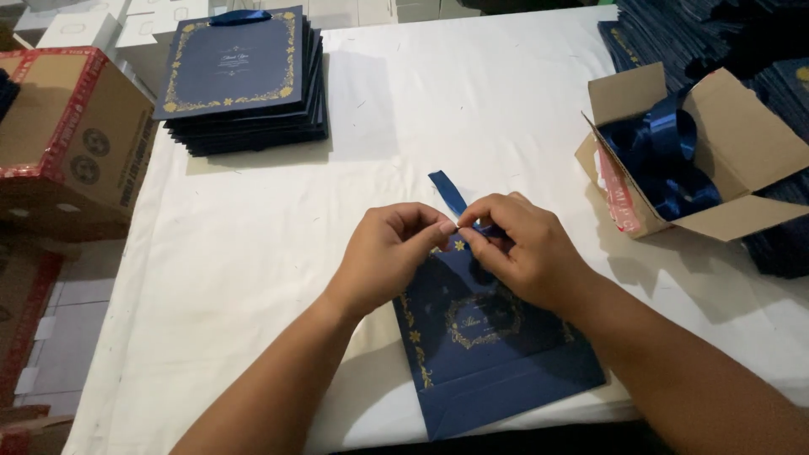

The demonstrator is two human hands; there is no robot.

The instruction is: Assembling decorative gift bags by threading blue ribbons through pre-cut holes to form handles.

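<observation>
Ribbon (447,192), dark blue satin, is pinched at the top edge of a flat navy bag (493,345) lying near the front edge of the white worktop (438,101). Left hand (389,251): thumb and forefinger are closed together on the ribbon just at the bag's rim. Right hand (524,244): fingers (476,240) are likewise closed on the ribbon, tips touching those of the left hand. A short free end of ribbon is seen standing up and away beyond the knuckles.

Handling, as judged: ribbon is light, limp and probably slippery, so a firm fingertip pinch close to the end is called for. Bag is thin paper with gold print, light, stiff along its folds but easily creased; best held by the rim or a flat edge, not by the printed face. Whether the ribbon passes through a hole cannot be told; that spot is hidden by the fingers.

Containers: open carton (725,152) at right, tipped on its side with flaps spread, is filled with loose coils of the same blue ribbon. A larger closed brown box (72,135) with red edging sits off the worktop's left side; contents not seen.

Also noted: stack of bags (240,80) at far left of the worktop, lying flat, ribbon handle showing on the top one. More dark blue stock (699,34) is piled at far right, behind the carton.
</observation>
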